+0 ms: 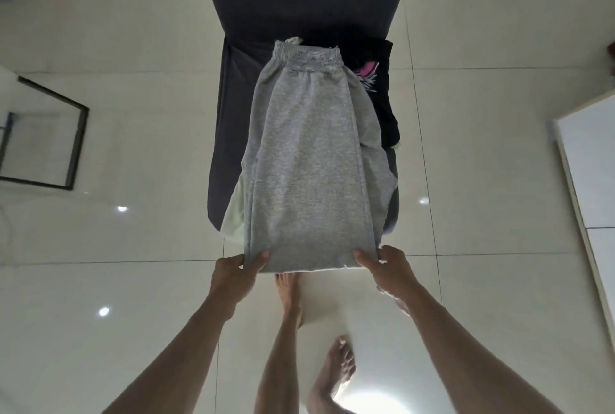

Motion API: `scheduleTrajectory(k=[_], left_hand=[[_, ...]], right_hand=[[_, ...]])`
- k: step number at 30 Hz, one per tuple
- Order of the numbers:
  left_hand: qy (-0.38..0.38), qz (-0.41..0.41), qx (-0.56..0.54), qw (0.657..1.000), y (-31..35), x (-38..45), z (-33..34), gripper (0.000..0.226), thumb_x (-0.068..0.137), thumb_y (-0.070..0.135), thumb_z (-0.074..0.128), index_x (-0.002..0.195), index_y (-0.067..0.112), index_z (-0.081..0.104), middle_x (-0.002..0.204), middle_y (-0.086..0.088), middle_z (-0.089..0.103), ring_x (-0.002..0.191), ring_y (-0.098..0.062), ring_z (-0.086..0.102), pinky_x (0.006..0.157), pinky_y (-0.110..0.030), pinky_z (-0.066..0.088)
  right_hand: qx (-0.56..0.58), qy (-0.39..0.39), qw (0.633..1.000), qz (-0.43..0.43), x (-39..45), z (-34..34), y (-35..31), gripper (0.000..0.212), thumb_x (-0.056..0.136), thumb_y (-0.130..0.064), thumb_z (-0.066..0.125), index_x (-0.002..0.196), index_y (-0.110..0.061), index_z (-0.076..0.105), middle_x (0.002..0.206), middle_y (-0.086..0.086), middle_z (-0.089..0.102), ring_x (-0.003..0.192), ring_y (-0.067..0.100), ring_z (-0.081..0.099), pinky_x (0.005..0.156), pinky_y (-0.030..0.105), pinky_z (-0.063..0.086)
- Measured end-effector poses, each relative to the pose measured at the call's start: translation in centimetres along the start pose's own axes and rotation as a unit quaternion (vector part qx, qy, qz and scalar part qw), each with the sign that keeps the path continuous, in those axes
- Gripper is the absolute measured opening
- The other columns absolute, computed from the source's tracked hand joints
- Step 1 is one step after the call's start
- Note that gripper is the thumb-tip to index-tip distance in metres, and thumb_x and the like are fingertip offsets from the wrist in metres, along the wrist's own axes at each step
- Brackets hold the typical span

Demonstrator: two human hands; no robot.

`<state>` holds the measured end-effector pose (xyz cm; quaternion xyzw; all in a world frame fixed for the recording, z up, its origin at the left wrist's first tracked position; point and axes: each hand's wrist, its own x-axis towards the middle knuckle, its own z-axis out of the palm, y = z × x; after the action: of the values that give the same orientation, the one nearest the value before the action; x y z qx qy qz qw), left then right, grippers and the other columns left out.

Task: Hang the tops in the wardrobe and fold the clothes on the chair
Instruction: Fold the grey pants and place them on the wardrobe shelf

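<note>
Grey sweatpants (pixel 309 154) lie lengthwise on the chair (pixel 226 107), elastic waistband toward the chair back, leg hems hanging just past the seat's front edge. Your left hand (pixel 233 272) pinches the hem corner on the left side of the chair front, thumb on top and fingers curled beneath; your right hand (pixel 387 265) pinches the opposite hem corner the same way. Judgement: knit fleece, soft and limp, light to moderate weight, not slippery, nothing fragile. It will sag wherever unsupported, so keep hold of both hem corners and keep the edge taut between them when you carry it toward the waistband. A black garment (pixel 379 97) with a pink print lies under the sweatpants at the seat's right rear; a pale garment (pixel 234 214) shows beneath at the front left. Expect the lumpy underlayer to skew the fold.
</note>
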<state>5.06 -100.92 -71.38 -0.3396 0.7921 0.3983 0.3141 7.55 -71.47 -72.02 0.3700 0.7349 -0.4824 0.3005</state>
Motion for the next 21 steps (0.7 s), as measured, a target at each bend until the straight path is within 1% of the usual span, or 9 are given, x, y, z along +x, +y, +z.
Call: scheduleTrajectory(k=[2,3,5,7,9,12,17,19,21], left_hand=[[-0.002,-0.016,-0.071,0.997,-0.3,-0.7,-0.2,0.062,0.061,0.071,0.079,0.075,0.01,0.072,0.077,-0.01,0.067,0.077,-0.029,0.062,0.076,-0.045,0.057],[-0.002,-0.022,-0.117,0.993,-0.5,-0.9,-0.3,0.065,0.058,0.066,0.083,0.076,0.005,0.071,0.081,-0.014,0.07,0.08,-0.03,0.065,0.081,-0.048,0.059],[0.001,-0.023,-0.222,0.975,-0.1,-2.2,-0.4,0.049,0.064,0.04,0.091,0.069,0.0,0.064,0.081,-0.016,0.069,0.08,-0.028,0.067,0.084,-0.047,0.06],[0.013,-0.017,-0.279,0.96,0.6,-3.6,-0.6,0.036,0.072,0.017,0.089,0.068,0.0,0.057,0.08,-0.017,0.064,0.075,-0.028,0.066,0.079,-0.04,0.061],[0.02,-0.013,-0.306,0.952,1.6,-5.3,-1.2,0.029,0.075,0.006,0.085,0.084,-0.001,0.058,0.088,-0.02,0.065,0.073,-0.03,0.067,0.071,-0.037,0.061],[0.018,-0.011,-0.301,0.953,2.9,-8.5,-2.7,0.04,0.077,-0.001,0.08,0.106,0.002,0.053,0.092,-0.022,0.065,0.065,-0.031,0.061,0.061,-0.038,0.061],[-0.021,0.0,-0.254,0.967,2.7,-13.6,-4.8,0.041,0.078,-0.006,0.073,0.109,0.008,0.051,0.081,-0.023,0.062,0.056,-0.027,0.047,0.061,-0.042,0.055],[-0.027,0.024,-0.254,0.966,3.0,-14.7,-5.6,0.038,0.079,-0.005,0.072,0.107,0.013,0.053,0.077,-0.021,0.061,0.056,-0.027,0.046,0.063,-0.043,0.054],[-0.036,0.055,-0.274,0.96,4.5,-14.9,-6.9,0.032,0.08,-0.002,0.073,0.104,0.013,0.059,0.073,-0.02,0.057,0.058,-0.027,0.046,0.063,-0.043,0.054]], right_hand=[[0.109,-0.021,0.994,0.014,-1.3,-0.2,-0.1,0.02,0.081,-0.039,0.081,0.083,-0.023,0.07,0.095,-0.001,0.072,0.093,0.016,0.067,0.087,0.045,0.059],[0.15,-0.02,0.988,0.014,-2.0,-0.2,-0.3,0.02,0.08,-0.031,0.083,0.082,-0.016,0.07,0.092,0.0,0.074,0.094,0.017,0.069,0.086,0.045,0.06],[0.2,0.008,0.98,0.0,-3.5,-0.4,-0.6,0.028,0.075,-0.016,0.087,0.074,-0.006,0.061,0.082,0.004,0.07,0.084,0.022,0.069,0.08,0.044,0.061],[0.227,0.035,0.973,-0.015,-5.0,-0.5,-1.3,0.034,0.074,-0.007,0.086,0.08,-0.006,0.053,0.082,0.009,0.064,0.076,0.024,0.065,0.072,0.042,0.061],[0.238,0.042,0.97,-0.041,-6.4,-0.8,-1.7,0.037,0.077,-0.005,0.083,0.089,-0.01,0.048,0.091,0.011,0.064,0.074,0.024,0.064,0.067,0.04,0.06],[0.187,0.031,0.978,-0.085,-8.9,-2.1,-1.8,0.039,0.082,-0.011,0.079,0.097,-0.018,0.045,0.1,0.016,0.068,0.078,0.027,0.068,0.065,0.039,0.061],[0.114,-0.003,0.987,-0.111,-14.3,-4.3,-1.4,0.036,0.088,-0.014,0.071,0.103,-0.027,0.041,0.1,0.012,0.07,0.083,0.025,0.07,0.059,0.034,0.06],[0.116,-0.031,0.984,-0.131,-15.8,-5.1,-2.1,0.031,0.091,-0.013,0.068,0.104,-0.031,0.047,0.099,0.01,0.071,0.085,0.023,0.069,0.057,0.033,0.058],[0.126,-0.053,0.981,-0.141,-16.2,-6.0,-4.0,0.021,0.09,-0.012,0.069,0.097,-0.03,0.061,0.099,0.011,0.069,0.083,0.019,0.065,0.056,0.034,0.057]])
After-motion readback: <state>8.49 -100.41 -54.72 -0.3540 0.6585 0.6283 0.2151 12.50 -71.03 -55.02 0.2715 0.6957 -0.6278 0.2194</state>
